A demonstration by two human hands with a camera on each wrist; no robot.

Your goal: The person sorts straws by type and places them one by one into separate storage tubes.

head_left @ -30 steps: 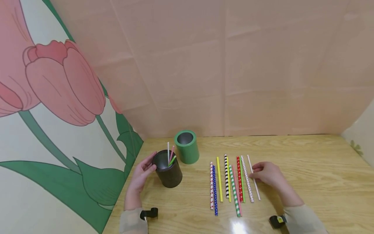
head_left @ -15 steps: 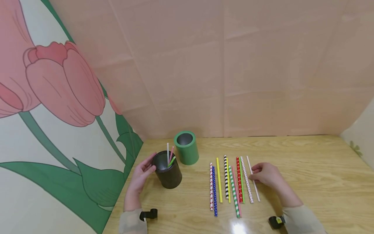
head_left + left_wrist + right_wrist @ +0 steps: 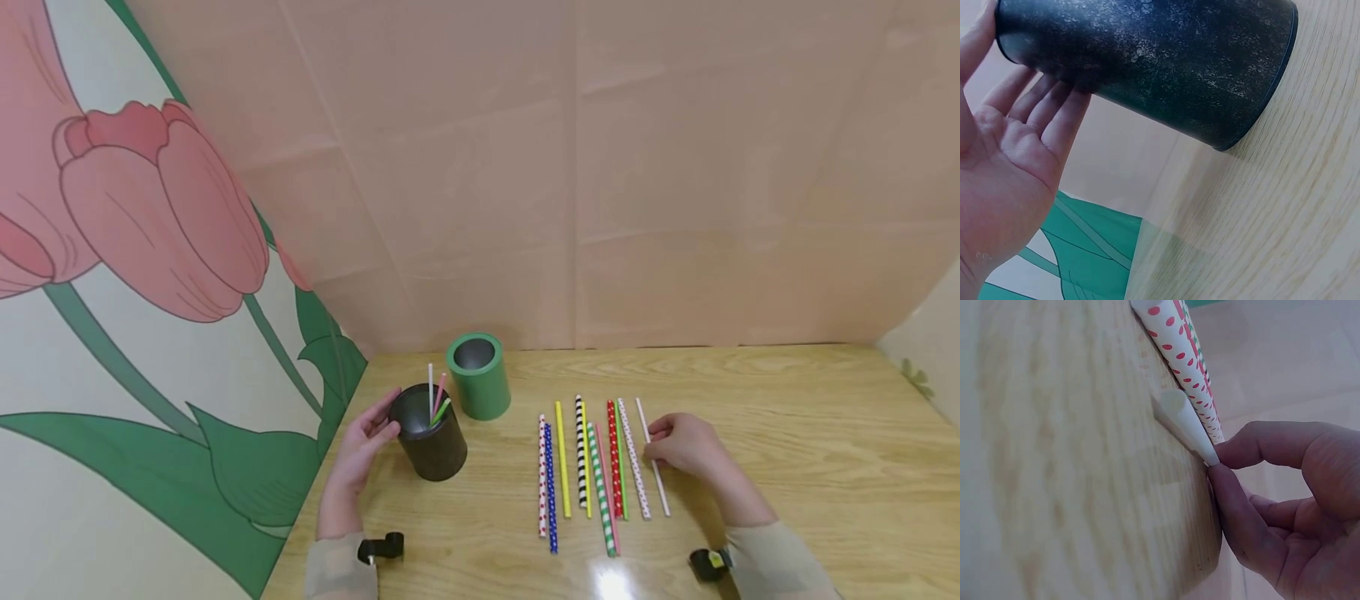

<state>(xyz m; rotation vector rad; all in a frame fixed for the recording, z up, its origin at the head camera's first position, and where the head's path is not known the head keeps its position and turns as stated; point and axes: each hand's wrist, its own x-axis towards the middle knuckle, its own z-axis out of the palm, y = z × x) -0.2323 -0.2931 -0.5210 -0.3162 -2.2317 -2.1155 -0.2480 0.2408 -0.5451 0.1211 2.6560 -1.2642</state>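
My left hand (image 3: 358, 454) holds the dark cylindrical pen cup (image 3: 435, 450) by its rim, thumb in front and fingers behind. Inside that cup lean a white straw (image 3: 431, 385), a pink straw (image 3: 440, 388) and a green straw (image 3: 442, 413). On the right, my right hand (image 3: 686, 442) pinches a plain white paper straw (image 3: 1188, 425) between thumb and forefinger near the middle of its length. This straw lies at the right end of the row, beside a white straw with red dots (image 3: 1175, 350).
A green cup (image 3: 483, 396) stands upright behind the dark one. Several patterned and plain straws lie side by side on the wooden table (image 3: 817, 442), among them a blue one (image 3: 551, 492) and a black-striped one (image 3: 581, 454). A draped backdrop (image 3: 675, 208) closes off the rear.
The white straw and my right hand have shifted very slightly to the right, away from the dotted straw. My left hand and the dark pen cup keep their place.
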